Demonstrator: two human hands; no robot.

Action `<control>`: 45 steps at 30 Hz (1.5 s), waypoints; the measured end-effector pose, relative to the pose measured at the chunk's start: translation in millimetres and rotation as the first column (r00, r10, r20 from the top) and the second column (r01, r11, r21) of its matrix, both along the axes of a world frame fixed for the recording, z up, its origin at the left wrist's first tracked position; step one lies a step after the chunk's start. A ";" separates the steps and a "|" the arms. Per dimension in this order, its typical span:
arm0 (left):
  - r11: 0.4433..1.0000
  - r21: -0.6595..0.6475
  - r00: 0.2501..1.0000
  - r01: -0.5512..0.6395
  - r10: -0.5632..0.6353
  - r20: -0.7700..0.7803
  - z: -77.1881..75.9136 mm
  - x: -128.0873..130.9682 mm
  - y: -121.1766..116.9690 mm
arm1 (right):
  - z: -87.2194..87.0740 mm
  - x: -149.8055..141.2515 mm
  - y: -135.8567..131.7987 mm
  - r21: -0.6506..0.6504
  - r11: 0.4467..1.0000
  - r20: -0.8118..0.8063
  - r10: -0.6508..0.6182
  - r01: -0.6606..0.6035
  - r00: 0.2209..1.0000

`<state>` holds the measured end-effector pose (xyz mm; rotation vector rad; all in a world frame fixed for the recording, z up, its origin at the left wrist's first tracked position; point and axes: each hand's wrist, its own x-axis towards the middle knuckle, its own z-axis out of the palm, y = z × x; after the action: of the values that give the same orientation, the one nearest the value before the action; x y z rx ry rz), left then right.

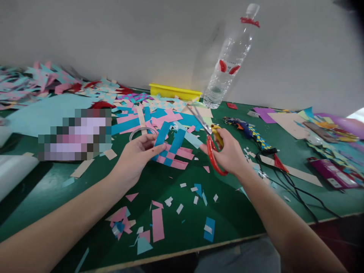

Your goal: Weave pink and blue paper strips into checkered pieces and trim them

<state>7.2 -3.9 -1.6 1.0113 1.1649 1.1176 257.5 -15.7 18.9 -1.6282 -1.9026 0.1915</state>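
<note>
Scraps nearest me: pink, blue & white paper bits lying loose on the green tabletop, approx 5 to 7 o'clock from view ctr. Bit beyond, I've got L hand at 9 o'clock, thumb on top, fingers clamped on the L edge of a woven paper piece. That piece is just off ctr, 7–8 o'clock: blue strips crossing pink ones, w/ free blue ends toward 12–1 & free pink ends toward 3–4.

R hand at 3–4 o'clock, near the woven paper piece but apart from it. Fingers closed round the handles of the scissors, one red, one yellow; can't tell which finger's thru which loop. Blades point to 10–11.

Next out, I see a clear ring at 9, just past L hand, & a pixelated obj further along 9, can't ID. Blue/yellow checkered strip at 3, purple box well out at 3–4.

Far side: heap of pink & pale-blue strips at 10, yellow tray approx 12, tall clear bottle at 1 w/ red band round its neck. Grey wall behind.
</note>
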 end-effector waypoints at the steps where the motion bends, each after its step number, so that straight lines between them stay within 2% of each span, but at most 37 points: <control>1: 1.000 0.003 1.000 0.009 -0.009 -0.019 -0.5 -0.6 0.2 | -0.3 4.0 3.1 -0.024 0.998 -0.014 -0.056 0.055 0.998; 3: 1.000 0.016 0.999 0.021 -0.020 -0.044 -1.2 -1.8 0.4 | -2.9 13.3 10.2 -0.029 0.989 0.001 -0.143 0.143 0.990; 9: 0.999 0.020 0.998 0.031 -0.030 -0.047 -3.7 -3.4 1.7 | -18.4 38.3 27.9 0.035 0.963 0.182 -0.269 0.267 0.946; 17: 1.000 -0.004 1.000 -0.006 0.006 0.005 -2.0 -2.3 2.5 | -34.1 48.4 35.3 0.094 0.966 0.191 -0.253 0.239 0.948; 22: 1.000 -0.018 1.000 -0.024 0.024 0.015 -3.2 -2.0 3.3 | -31.9 42.6 32.8 0.157 0.972 0.234 -0.209 0.176 0.949; 24: 0.999 -0.012 0.999 -0.029 0.029 0.014 -5.8 -1.9 3.8 | -27.0 33.0 27.4 0.212 0.974 0.172 -0.120 0.082 0.978; 27: 0.999 -0.002 0.999 -0.032 0.032 0.004 -8.1 -1.4 4.1 | -19.1 10.2 14.4 0.171 0.980 -0.015 0.108 -0.104 0.994; 29: 1.000 0.000 1.000 -0.014 0.014 0.007 -7.2 -1.1 3.7 | -14.9 -7.1 5.8 0.037 0.974 -0.212 0.228 -0.225 0.950; 31: 1.000 -0.001 1.000 0.006 -0.005 0.026 -4.9 -1.0 2.6 | -11.8 -22.4 0.4 -0.067 0.938 -0.466 0.273 -0.341 0.841; 32: 1.000 -0.002 0.999 0.013 -0.012 0.034 -3.5 -1.0 1.9 | -10.7 -28.8 -0.6 -0.136 0.901 -0.578 0.266 -0.413 0.772; 34: 1.000 -0.007 0.999 0.025 -0.025 0.031 -1.2 -1.0 0.6 | -9.2 -39.0 0.3 -0.294 0.789 -0.725 0.183 -0.539 0.663; 35: 0.999 -0.008 0.999 0.032 -0.032 0.022 -0.4 -0.9 0.0 | -8.9 -43.0 1.8 -0.356 0.740 -0.759 0.128 -0.571 0.639; 36: 0.999 -0.007 0.999 0.038 -0.038 0.010 0.0 -0.9 -0.6 | -8.9 -46.7 3.7 -0.398 0.717 -0.771 0.076 -0.572 0.632; 38: 0.998 0.009 0.998 0.056 -0.056 -0.006 0.3 -0.8 -1.5 | -9.6 -53.3 7.6 -0.443 0.726 -0.767 -0.003 -0.527 0.641; 41: 0.997 0.026 0.997 0.079 -0.079 0.012 0.1 -0.8 -2.3 | -11.2 -61.7 11.5 -0.432 0.753 -0.759 -0.007 -0.497 0.651; 45: 1.000 -0.019 0.995 -0.022 0.024 0.100 0.0 -1.2 -0.3 | -16.5 -67.3 14.3 -0.371 0.789 -0.807 -0.013 -0.490 0.590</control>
<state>6.0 -4.2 -1.5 0.9192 1.1063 1.1609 190.2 -1.4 2.3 -1.2168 -1.3779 1.4827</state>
